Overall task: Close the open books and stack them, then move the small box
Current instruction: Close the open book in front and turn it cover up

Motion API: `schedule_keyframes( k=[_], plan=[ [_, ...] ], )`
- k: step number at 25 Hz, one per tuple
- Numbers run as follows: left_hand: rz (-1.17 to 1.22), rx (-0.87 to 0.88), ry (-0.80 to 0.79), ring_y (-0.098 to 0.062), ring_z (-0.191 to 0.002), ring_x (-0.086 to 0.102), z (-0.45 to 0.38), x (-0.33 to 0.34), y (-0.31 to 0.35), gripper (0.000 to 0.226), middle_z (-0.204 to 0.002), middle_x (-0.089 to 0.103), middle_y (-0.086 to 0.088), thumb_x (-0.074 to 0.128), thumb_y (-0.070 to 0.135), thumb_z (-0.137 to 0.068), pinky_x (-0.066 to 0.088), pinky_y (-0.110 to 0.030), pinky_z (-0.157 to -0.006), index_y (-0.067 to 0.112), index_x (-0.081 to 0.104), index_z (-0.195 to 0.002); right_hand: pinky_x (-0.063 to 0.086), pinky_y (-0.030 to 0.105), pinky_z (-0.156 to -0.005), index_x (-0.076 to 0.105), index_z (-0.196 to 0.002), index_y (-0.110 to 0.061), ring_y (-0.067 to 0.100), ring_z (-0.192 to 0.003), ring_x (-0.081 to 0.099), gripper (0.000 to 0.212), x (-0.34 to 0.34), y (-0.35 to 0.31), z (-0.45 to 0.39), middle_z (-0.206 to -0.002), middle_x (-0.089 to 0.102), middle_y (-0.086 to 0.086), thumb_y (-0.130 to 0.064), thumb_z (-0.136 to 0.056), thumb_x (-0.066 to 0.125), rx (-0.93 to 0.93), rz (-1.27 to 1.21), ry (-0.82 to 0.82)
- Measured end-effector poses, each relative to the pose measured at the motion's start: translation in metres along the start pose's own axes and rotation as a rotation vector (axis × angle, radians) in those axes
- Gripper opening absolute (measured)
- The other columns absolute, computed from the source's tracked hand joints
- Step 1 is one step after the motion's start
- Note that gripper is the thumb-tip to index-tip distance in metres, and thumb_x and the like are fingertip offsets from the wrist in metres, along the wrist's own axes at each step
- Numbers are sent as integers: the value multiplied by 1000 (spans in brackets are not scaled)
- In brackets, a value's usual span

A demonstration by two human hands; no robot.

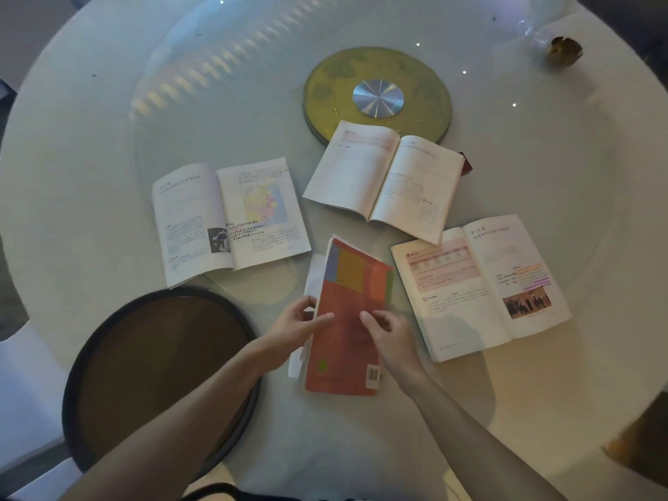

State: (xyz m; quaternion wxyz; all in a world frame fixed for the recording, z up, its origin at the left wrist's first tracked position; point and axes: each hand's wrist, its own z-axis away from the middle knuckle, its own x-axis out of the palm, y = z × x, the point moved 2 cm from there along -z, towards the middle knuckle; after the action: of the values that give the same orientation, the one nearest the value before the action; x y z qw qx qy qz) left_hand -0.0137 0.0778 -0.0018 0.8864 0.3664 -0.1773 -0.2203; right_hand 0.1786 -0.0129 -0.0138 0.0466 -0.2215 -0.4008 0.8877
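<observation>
An orange-covered book (347, 341) lies near the table's front, its cover side up and almost shut, with white pages showing at its left edge. My left hand (296, 325) grips that left edge. My right hand (388, 334) rests on the cover, fingers curled on it. Three books lie open: one with a map page (231, 218) at the left, one (385, 179) at the middle back, one with a photo (480, 287) at the right. A small dark red box (465, 163) peeks out behind the middle book's right edge, mostly hidden.
A round dark tray (119, 359) sits at the front left, under my left forearm. A gold disc with a silver hub (377, 97) marks the glass turntable's centre. A gold ornament (564, 50) stands at the far right.
</observation>
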Motion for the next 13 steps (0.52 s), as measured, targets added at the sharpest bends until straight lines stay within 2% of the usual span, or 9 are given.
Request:
schedule_keyframes(
  k=[3,8,11,13],
  plan=[
    [10,56,-49,-44,-113,68,12,22,-5,43,-123,70,-25,77,17,-90,53,-59,-100,11,61,-129,65,38,-90,76,-114,-22,16,-100,78,52,10,-17,9,-110,80,-3,-65,-86,72,21,-152,-109],
    [44,74,-115,-37,-115,69,21,38,-14,47,-126,68,-17,82,32,-83,55,-55,-99,27,66,-127,65,39,-87,70,-115,-26,11,-99,77,61,10,-36,15,-108,78,-9,-71,-75,76,19,-72,-130],
    [25,95,-160,-26,-116,70,22,41,-20,50,-131,65,-13,78,41,-85,59,-42,-95,35,64,-133,61,31,-79,71,-113,-27,8,-92,77,54,11,-37,15,-102,79,-10,-66,-76,75,-22,4,-123],
    [28,91,-132,-23,-116,70,22,39,-28,60,-135,61,-6,82,44,-79,59,-40,-95,40,60,-135,62,33,-78,74,-109,-23,13,-90,77,44,12,-35,12,-98,80,-6,-59,-84,73,-13,-4,-117]
  ],
)
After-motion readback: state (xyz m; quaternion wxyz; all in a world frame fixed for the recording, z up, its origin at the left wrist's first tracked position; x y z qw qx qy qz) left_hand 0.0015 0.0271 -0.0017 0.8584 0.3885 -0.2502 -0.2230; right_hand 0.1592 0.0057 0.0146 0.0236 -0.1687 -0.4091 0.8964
